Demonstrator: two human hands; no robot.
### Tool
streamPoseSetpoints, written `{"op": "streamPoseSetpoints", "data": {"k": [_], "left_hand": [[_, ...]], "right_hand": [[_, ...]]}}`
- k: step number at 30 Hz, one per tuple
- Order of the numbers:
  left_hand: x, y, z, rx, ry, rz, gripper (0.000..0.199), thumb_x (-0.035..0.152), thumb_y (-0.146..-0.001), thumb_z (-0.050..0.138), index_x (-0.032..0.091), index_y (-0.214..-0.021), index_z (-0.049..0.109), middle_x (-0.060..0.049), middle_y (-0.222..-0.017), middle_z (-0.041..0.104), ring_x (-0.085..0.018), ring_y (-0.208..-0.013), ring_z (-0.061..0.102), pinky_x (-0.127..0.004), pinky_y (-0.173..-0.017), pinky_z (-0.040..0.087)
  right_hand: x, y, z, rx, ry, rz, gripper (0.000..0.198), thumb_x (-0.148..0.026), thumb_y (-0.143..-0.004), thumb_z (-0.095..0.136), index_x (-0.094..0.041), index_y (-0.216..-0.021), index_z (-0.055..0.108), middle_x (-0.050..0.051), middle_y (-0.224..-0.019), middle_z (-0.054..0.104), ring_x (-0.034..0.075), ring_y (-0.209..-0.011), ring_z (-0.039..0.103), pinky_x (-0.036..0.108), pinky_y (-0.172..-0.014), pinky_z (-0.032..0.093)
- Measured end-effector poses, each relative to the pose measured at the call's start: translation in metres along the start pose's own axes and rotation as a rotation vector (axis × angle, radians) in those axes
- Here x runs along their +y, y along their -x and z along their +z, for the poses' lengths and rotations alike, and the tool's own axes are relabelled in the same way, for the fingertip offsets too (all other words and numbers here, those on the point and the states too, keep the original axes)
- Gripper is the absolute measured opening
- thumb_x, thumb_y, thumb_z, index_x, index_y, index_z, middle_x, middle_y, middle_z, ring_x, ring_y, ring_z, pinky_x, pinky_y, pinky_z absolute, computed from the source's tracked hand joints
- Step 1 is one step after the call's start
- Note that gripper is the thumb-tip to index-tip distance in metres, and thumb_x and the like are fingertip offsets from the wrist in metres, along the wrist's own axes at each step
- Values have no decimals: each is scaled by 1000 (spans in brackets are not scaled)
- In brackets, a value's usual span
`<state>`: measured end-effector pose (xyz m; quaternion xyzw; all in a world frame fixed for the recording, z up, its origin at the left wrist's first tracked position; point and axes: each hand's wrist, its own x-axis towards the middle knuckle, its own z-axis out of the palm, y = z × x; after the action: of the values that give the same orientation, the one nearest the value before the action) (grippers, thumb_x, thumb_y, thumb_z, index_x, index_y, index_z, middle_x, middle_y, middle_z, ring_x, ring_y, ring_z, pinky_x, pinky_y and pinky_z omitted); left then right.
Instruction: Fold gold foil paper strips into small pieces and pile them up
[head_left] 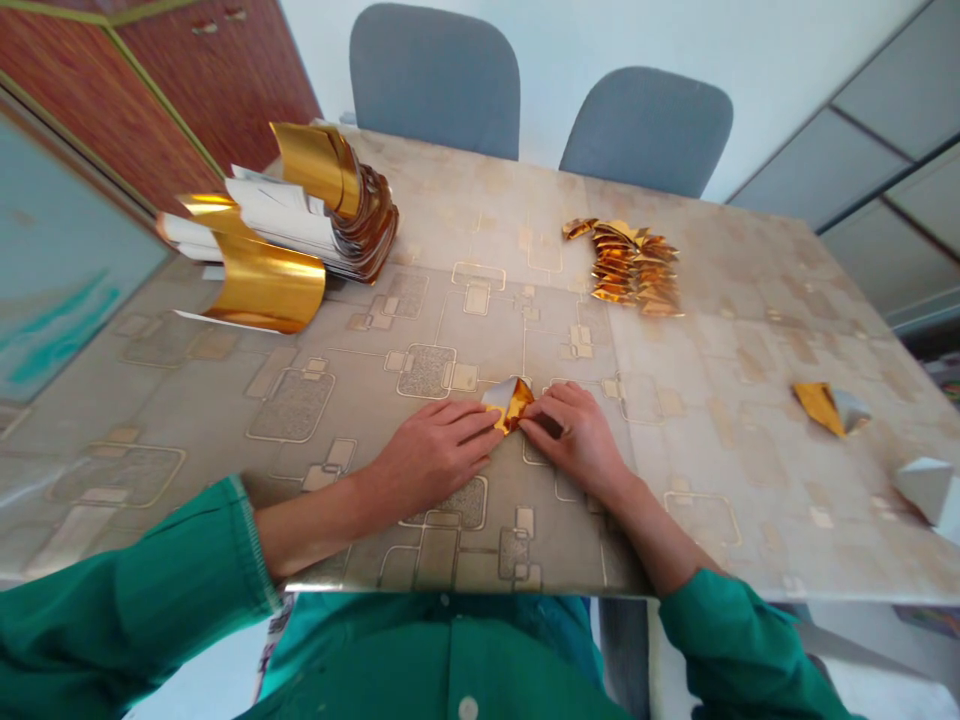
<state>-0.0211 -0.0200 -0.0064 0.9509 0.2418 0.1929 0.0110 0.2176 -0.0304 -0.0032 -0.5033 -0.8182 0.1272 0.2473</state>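
Observation:
A small piece of gold foil paper (514,402), partly folded, lies on the table in front of me with its white back showing at the upper left. My left hand (439,452) reaches it from the left, fingertips pressed together on its edge and holding it against the tabletop. On the other side, my right hand (574,435) pinches the right corner of the sheet between thumb and fingers. The underside of the paper and parts of my fingertips are hidden.
Back left stands a pile of curled gold and white sheets (277,235). Several folded gold pieces (634,265) sit in rows at the back right. Nearer right lie a half-gold, half-white piece (821,408) and a white folded piece (926,488). Two grey chairs (435,80) stand behind the table (360,370).

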Motion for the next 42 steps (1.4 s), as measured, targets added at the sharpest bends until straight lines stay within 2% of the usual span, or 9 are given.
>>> {"op": "streamPoseSetpoints", "data": {"k": [4, 9, 12, 16, 21, 31, 36, 42], "left_hand": [[1, 0, -1, -8, 3, 2, 27, 26, -99, 53, 16, -120, 66, -8, -126, 68, -25, -115, 61, -41, -94, 50], [1, 1, -1, -16, 54, -26, 28, 27, -97, 54, 15, -120, 65, -10, -127, 67, -26, -116, 60, -43, -97, 49], [2, 0, -1, -29, 85, -57, 35, 25, -96, 55, 12, -127, 60, -12, -128, 66, -27, -117, 59, -44, -100, 48], [4, -4, -3, -52, 80, -63, 41, 26, -96, 55, 16, -137, 53, -10, -126, 66, -26, -114, 59, -42, -97, 49], [5, -5, -3, -55, 46, -39, 32, 26, -95, 58, 17, -125, 61, -9, -124, 65, -27, -115, 59, -43, -97, 48], [8, -8, -2, -34, 3, -21, 27, 25, -99, 52, 16, -120, 64, -9, -120, 66, -26, -112, 58, -41, -95, 48], [7, -5, 2, -24, -49, 19, 29, 25, -100, 51, 13, -124, 63, -8, -135, 61, -26, -113, 56, -41, -95, 47], [6, -4, 3, -36, -64, 36, 31, 26, -101, 50, 13, -126, 63, -6, -133, 64, -27, -114, 55, -42, -96, 46]], "right_hand": [[-7, -1, 6, 39, 49, 81, 16, -24, -88, 64, -22, -73, 59, 3, -75, 62, 19, -74, 54, 34, -68, 36], [-10, -3, 10, 28, 128, 114, 17, -22, -87, 63, -22, -72, 56, 2, -74, 62, 19, -74, 53, 34, -68, 33], [-10, -3, 9, 9, 133, 123, 16, -22, -86, 64, -22, -72, 55, 2, -75, 63, 20, -74, 53, 34, -68, 32], [-9, -2, 8, -8, 127, 126, 15, -25, -88, 65, -21, -75, 57, 3, -77, 64, 20, -77, 55, 33, -70, 32], [-11, -2, 7, -15, 132, 148, 15, -24, -89, 64, -21, -76, 59, 1, -78, 64, 19, -78, 55, 33, -72, 32], [-12, -1, 7, -17, 126, 174, 13, -26, -90, 64, -21, -80, 59, 1, -79, 64, 19, -78, 55, 32, -73, 31], [-11, 2, 10, 24, 64, 240, 15, -29, -91, 64, -21, -82, 55, -1, -74, 61, 18, -74, 55, 32, -73, 31], [-10, 2, 10, 80, 30, 350, 13, -30, -88, 67, -22, -87, 56, 0, -80, 60, 20, -80, 54, 33, -76, 30]]}}
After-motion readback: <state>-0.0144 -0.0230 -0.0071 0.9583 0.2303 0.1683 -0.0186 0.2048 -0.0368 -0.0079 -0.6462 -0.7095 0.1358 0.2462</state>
